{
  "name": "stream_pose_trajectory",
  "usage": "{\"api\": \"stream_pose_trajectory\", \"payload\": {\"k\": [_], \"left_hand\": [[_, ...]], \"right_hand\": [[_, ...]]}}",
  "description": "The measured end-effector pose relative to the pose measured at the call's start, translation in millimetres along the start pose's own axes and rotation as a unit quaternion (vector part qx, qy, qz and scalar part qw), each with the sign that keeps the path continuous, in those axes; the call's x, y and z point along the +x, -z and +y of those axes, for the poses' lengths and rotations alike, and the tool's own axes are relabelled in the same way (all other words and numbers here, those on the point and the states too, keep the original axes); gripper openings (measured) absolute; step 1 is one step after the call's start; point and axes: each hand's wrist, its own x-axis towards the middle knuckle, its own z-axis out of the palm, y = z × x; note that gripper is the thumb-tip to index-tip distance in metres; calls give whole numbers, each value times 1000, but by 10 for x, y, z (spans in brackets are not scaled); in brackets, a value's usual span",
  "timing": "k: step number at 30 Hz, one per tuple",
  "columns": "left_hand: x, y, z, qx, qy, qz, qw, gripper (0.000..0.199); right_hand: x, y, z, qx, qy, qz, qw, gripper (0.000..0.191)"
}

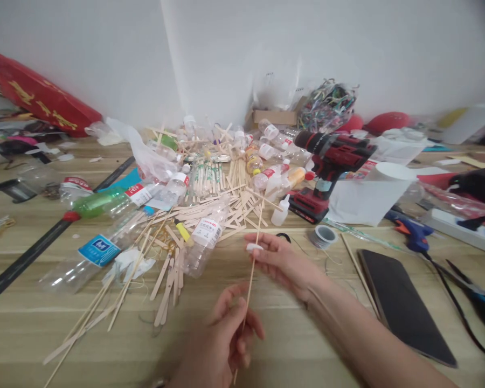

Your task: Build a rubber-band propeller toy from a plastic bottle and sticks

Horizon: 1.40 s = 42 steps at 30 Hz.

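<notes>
A thin bamboo skewer [250, 280] slants upward in front of me above the wooden table. My left hand [230, 328] pinches its lower part between thumb and fingers. Higher up, my right hand [272, 256] closes thumb and fingertips on a small white piece [254, 247], possibly a bottle cap, that sits at the skewer. Whether the skewer passes through this piece I cannot tell. Just beyond the hands lies a clear plastic bottle [206, 234] with a white label, beside scattered wooden craft sticks [170, 285].
A red cordless drill [327, 167] stands behind a wire spool [323, 236] and a small white glue bottle [281, 211]. On the right lie a dark phone-like slab [404, 307], a blue glue gun [412, 229] and pliers [479, 296]. Plastic bottles [101, 250] and skewers [89, 318] spread leftward.
</notes>
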Motion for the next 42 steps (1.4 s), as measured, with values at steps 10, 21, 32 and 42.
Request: {"api": "stream_pose_trajectory", "payload": {"k": [10,21,32,42], "left_hand": [[-149,63,-102,-3,42,-23,999,50],[-168,52,-114,-5,39,-25,999,46],[-35,80,-277,-30,35,-62,997,50],[114,-172,-26,-27,-7,34,999,52]], "right_hand": [[486,19,-120,95,72,92,989,14],[206,-184,-2,127,-29,96,987,15],[427,-119,-163,65,-54,103,991,34],[17,-124,8,-49,-37,47,997,10]]}}
